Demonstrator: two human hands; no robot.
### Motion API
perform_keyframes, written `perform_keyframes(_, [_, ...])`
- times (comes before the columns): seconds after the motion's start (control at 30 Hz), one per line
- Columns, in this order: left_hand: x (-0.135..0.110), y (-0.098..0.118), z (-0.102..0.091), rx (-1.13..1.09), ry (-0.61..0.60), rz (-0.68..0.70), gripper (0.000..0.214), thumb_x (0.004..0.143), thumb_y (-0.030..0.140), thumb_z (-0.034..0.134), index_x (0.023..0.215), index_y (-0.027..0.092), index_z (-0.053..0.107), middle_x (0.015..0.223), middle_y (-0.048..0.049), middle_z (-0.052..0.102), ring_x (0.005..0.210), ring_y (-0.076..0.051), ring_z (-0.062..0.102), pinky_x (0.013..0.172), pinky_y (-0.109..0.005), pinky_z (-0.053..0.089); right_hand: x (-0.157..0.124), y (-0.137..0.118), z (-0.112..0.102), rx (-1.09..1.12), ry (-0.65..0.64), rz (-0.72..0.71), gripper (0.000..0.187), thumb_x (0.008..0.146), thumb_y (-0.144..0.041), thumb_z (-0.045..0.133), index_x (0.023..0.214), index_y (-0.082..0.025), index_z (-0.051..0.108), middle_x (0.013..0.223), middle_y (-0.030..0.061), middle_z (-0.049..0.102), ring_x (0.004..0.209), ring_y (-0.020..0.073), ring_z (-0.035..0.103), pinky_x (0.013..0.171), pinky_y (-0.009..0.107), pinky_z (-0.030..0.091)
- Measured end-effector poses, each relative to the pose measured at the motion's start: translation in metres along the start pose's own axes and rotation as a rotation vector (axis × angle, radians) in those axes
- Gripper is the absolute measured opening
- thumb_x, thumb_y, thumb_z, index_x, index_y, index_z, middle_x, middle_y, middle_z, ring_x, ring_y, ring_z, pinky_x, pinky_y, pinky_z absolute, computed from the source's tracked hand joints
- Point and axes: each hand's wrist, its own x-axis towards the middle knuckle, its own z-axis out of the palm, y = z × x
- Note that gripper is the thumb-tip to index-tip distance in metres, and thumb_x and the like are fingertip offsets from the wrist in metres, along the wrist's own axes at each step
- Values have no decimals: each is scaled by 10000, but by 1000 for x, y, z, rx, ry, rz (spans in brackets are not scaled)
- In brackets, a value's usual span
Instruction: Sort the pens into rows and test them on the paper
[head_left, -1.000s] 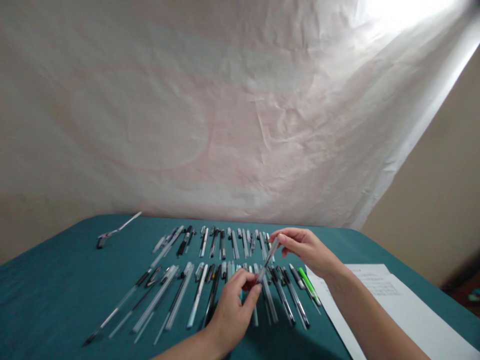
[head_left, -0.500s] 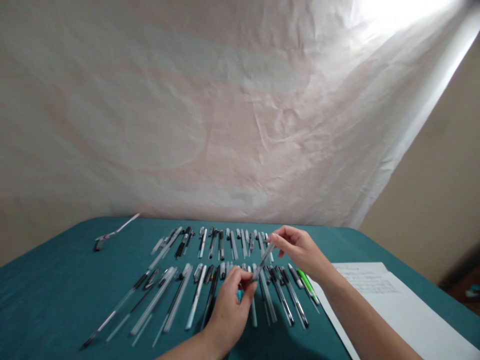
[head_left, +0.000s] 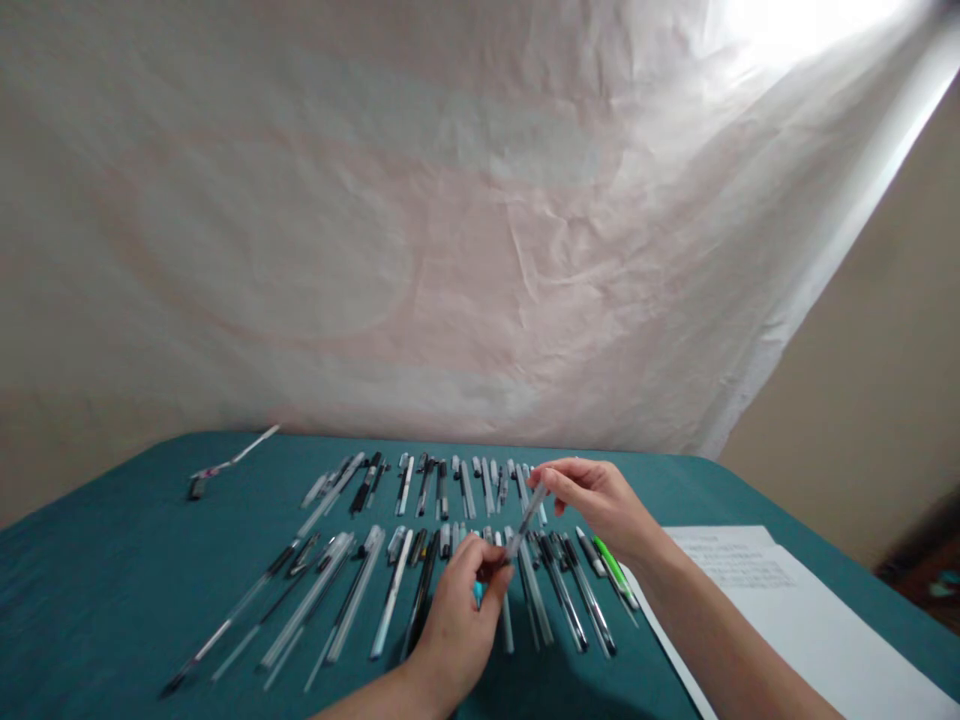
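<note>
Between my hands a clear pen (head_left: 527, 522) is held up at a slant above the rows of pens. Its lower end is pinched by the thumb and fingers of my left hand (head_left: 466, 600). The fingers of my right hand (head_left: 594, 497) close round its upper end. Beneath and around it lie pen parts in two rows: clear barrels (head_left: 364, 596), caps (head_left: 397, 543) and thin refills (head_left: 322, 662). A turquoise item (head_left: 478, 592) shows partly behind my left thumb; its kind is hidden.
White paper sheets (head_left: 817, 620) with some writing lie on the right of the green-covered table (head_left: 97, 590). A bright green pen (head_left: 615, 570) rests beside them. At the far left sits a slim white and dark object (head_left: 234, 462). A pale sheet (head_left: 465, 220) hangs behind.
My right hand has shifted very slightly downward at the pen's upper end. Otherwise both hands keep nearly the same hold, and the laid-out parts stay where they were.
</note>
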Motion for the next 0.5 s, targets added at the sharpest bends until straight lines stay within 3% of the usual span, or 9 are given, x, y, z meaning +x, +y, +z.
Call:
perform_keyframes(0.17, [1,-1,0,-4,18,0,165,824,313,464,774,176,540,800,-31,554,767,-163,519,700,-256,402,1,5,5,-3,21,-28,315,776,-414,531,850,-131,648,826,75,654,654,134,554,510,223,447])
perform_keyframes(0.27, [3,-2,-1,-31,22,-27,186,828,331,453,815,172,548,808,-34,568,768,-163,526,701,-264,408,1,13,10,-83,53,-94,387,816,-396,476,1117,-154,509,819,61,630,686,149,575,513,230,459])
perform_keyframes(0.37, [5,-7,0,-64,56,-57,209,828,353,453,862,168,541,821,-37,580,781,-166,534,724,-281,415,-2,18,14,-401,49,-246,493,844,-298,443,1309,-214,299,839,35,613,717,143,576,625,259,467])
perform_keyframes(0.5, [4,-10,3,-53,27,-65,225,819,365,470,899,166,538,821,-35,581,775,-164,539,733,-291,420,-6,20,18,-789,-117,-348,373,854,-160,362,1206,-240,454,1034,66,584,909,164,560,790,286,428])
